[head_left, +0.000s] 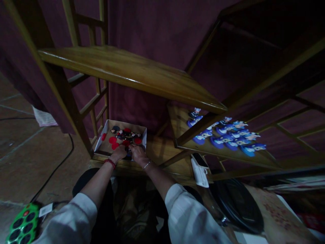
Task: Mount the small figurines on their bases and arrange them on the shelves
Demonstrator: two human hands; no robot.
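My left hand and my right hand meet at the front of a shallow cardboard box on the low wooden shelf. Both hands are closed, fingertips close together around a small dark thing that is too dim to name. Just beyond them in the box lie several small figurines with black and red parts. Round red pieces, perhaps their bases, are scattered among them. My fingers hide part of the box's near side.
An upper wooden shelf board overhangs the box. To the right, several blue-based figurines occupy a raised shelf. A phone, a black round stool and a green power strip with a cable are nearby.
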